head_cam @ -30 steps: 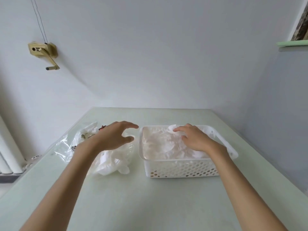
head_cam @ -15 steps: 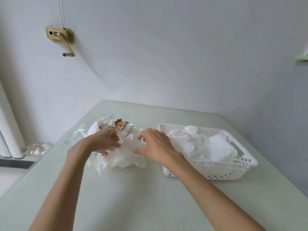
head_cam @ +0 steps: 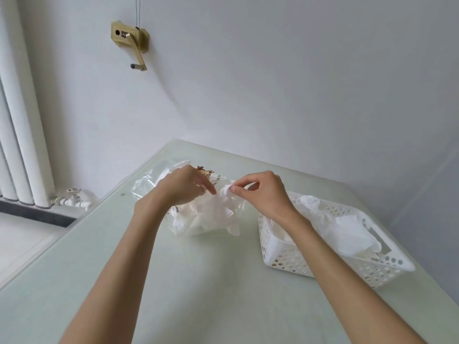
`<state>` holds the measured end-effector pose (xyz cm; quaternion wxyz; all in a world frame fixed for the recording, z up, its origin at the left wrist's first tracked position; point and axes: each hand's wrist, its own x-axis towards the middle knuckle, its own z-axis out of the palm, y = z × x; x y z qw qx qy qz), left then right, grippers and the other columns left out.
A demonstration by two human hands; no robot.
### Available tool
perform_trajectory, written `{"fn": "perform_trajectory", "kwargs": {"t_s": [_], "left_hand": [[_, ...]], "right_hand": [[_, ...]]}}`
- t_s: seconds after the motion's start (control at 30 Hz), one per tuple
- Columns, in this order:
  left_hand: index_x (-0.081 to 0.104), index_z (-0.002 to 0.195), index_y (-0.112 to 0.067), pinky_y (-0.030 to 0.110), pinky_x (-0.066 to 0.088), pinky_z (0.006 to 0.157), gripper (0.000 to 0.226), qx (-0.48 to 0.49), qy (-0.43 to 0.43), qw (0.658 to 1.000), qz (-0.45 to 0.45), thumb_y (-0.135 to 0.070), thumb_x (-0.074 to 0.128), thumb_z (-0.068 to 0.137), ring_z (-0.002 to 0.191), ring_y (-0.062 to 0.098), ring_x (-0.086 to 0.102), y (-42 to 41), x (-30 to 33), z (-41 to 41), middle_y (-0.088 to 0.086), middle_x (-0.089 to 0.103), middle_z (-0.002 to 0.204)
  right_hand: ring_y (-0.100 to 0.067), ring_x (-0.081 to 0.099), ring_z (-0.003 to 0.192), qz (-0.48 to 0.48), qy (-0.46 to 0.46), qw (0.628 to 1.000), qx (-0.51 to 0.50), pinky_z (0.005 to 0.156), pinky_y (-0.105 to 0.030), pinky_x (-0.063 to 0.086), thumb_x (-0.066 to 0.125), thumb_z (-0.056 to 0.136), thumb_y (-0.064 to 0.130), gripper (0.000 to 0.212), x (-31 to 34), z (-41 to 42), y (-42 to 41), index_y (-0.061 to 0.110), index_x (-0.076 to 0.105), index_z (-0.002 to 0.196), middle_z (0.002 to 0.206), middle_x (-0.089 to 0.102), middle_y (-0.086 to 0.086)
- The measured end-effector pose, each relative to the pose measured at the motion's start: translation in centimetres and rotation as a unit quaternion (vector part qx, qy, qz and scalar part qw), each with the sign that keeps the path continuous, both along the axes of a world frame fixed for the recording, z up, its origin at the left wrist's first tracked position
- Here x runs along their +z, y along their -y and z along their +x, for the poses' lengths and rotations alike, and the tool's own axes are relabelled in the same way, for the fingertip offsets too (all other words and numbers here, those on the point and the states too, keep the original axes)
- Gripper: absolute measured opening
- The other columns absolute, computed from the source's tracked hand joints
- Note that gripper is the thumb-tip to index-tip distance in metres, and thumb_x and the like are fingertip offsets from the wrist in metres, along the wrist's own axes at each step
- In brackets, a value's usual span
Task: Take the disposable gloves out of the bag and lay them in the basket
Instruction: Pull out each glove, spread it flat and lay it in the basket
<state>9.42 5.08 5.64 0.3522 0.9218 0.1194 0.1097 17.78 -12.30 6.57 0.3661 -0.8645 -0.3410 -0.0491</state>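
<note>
1. Fingers of the right hand point(head_cam: 263, 194) pinch a crumpled bit of white glove point(head_cam: 227, 191) between thumb and forefinger, other fingers curled in.
2. Left hand point(head_cam: 185, 188) sits on the bag point(head_cam: 159, 178), forefinger pointing down into the glove pile point(head_cam: 206, 217); can't really tell if it's gripping anything.
3. That clear bag lies on the pale green table point(head_cam: 198, 281), gloves spilling out its near end.
4. Just to the right, the white basket point(head_cam: 285, 259) already has some gloves point(head_cam: 347, 232) in it.
5. Further back on the wall: a brass crank thing point(head_cam: 130, 42).

Both hands over clear bag point(head_cam: 159, 181), right hand point(head_cam: 263, 192) pinching white glove point(head_cam: 227, 191), basket point(head_cam: 387, 263) beside
</note>
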Motion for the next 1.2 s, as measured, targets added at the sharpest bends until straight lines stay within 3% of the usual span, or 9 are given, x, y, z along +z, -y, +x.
{"fn": "perform_trajectory", "kwargs": {"t_s": [0.07, 0.17, 0.23, 0.37, 0.47, 0.67, 0.77, 1.0, 1.2], "left_hand": [[0.07, 0.104, -0.031, 0.026, 0.045, 0.086, 0.017, -0.021, -0.016, 1.0, -0.014, -0.026, 0.063, 0.09, 0.098, 0.009, 0.059, -0.1, 0.0, 0.1, -0.012, 0.065, 0.107], [0.059, 0.126, -0.035, 0.029, 0.038, 0.103, 0.059, -0.059, -0.083, 0.995, 0.012, -0.058, 0.071, 0.074, 0.126, 0.007, 0.046, -0.3, -0.3, 0.0, -0.016, 0.053, 0.131], [0.059, 0.126, -0.032, 0.028, 0.041, 0.099, 0.067, -0.055, -0.076, 0.995, 0.025, -0.063, 0.072, 0.068, 0.122, 0.006, 0.048, 0.1, -0.6, 0.2, -0.017, 0.055, 0.125], [0.071, 0.101, -0.026, 0.03, 0.047, 0.084, 0.031, 0.009, 0.006, 0.999, 0.042, -0.046, 0.073, 0.078, 0.102, 0.011, 0.06, 0.1, -2.0, 1.5, -0.014, 0.064, 0.095], [0.071, 0.099, -0.023, 0.034, 0.048, 0.085, 0.027, 0.053, -0.001, 0.998, 0.036, -0.043, 0.07, 0.081, 0.1, 0.017, 0.062, -0.7, -2.7, 1.5, -0.006, 0.069, 0.099], [0.07, 0.089, -0.03, 0.03, 0.046, 0.078, 0.019, 0.069, -0.001, 0.997, 0.021, -0.045, 0.073, 0.077, 0.094, 0.012, 0.061, -1.5, -2.9, 1.2, -0.017, 0.065, 0.09], [0.06, 0.068, -0.033, 0.031, 0.046, 0.072, 0.019, 0.062, 0.021, 0.998, 0.001, -0.036, 0.078, 0.07, 0.088, 0.013, 0.062, -1.3, -2.4, 0.6, -0.018, 0.063, 0.077], [0.063, 0.054, -0.031, 0.025, 0.04, 0.061, 0.022, 0.039, 0.043, 0.998, -0.01, -0.024, 0.078, 0.069, 0.054, -0.007, 0.051, -0.6, -2.6, 1.0, -0.027, 0.056, 0.048], [0.067, 0.052, -0.032, 0.031, 0.045, 0.066, 0.028, 0.026, 0.022, 0.999, -0.013, -0.028, 0.074, 0.079, 0.064, 0.017, 0.061, -0.8, -2.4, 0.9, -0.008, 0.07, 0.066]], "right_hand": [[-0.012, 0.065, 0.07, 0.029, -0.051, 0.998, 0.023, 0.071, -0.025, 0.05, 0.078, 0.077, 0.028, 0.004, 0.7, 0.2, 0.1, 0.027, 0.075, 0.075, 0.072, 0.07, 0.014], [-0.015, 0.069, 0.073, 0.079, -0.074, 0.993, 0.049, 0.076, -0.027, 0.052, 0.08, 0.075, 0.025, 0.007, 1.3, 0.0, -0.3, 0.024, 0.074, 0.075, 0.08, 0.074, 0.003], [-0.01, 0.066, 0.067, 0.093, -0.087, 0.99, 0.063, 0.076, -0.028, 0.053, 0.081, 0.075, 0.022, 0.007, 1.2, -0.5, -0.9, 0.024, 0.073, 0.074, 0.079, 0.074, 0.0], [-0.013, 0.067, 0.072, 0.082, -0.069, 0.994, 0.011, 0.076, -0.028, 0.052, 0.073, 0.079, 0.018, 0.01, 0.7, -0.6, -1.2, 0.027, 0.072, 0.084, 0.08, 0.072, 0.006], [-0.016, 0.066, 0.085, 0.004, -0.037, 0.996, -0.076, 0.082, -0.032, 0.051, 0.071, 0.079, 0.025, 0.014, 0.2, 0.1, -0.4, 0.025, 0.063, 0.089, 0.083, 0.066, 0.012], [-0.019, 0.06, 0.097, -0.288, -0.019, 0.957, -0.006, 0.08, -0.028, 0.043, 0.07, 0.079, 0.05, 0.038, -1.3, -0.8, -1.4, 0.019, 0.072, 0.102, 0.089, 0.066, 0.003], [-0.01, 0.057, 0.074, -0.195, -0.084, 0.977, 0.028, 0.06, -0.019, 0.038, 0.077, 0.076, 0.037, 0.018, -0.2, -0.3, -1.4, 0.02, 0.074, 0.08, 0.07, 0.061, 0.007], [-0.001, 0.063, 0.075, -0.087, -0.142, 0.985, 0.049, 0.076, -0.021, 0.047, 0.076, 0.08, 0.031, 0.014, 1.8, 1.8, 2.1, 0.017, 0.077, 0.08, 0.075, 0.072, 0.008], [-0.011, 0.058, 0.065, -0.046, -0.139, 0.989, 0.008, 0.072, -0.026, 0.049, 0.069, 0.085, 0.039, 0.03, 0.4, 2.1, 2.4, 0.013, 0.069, 0.071, 0.066, 0.067, 0.001]]}}
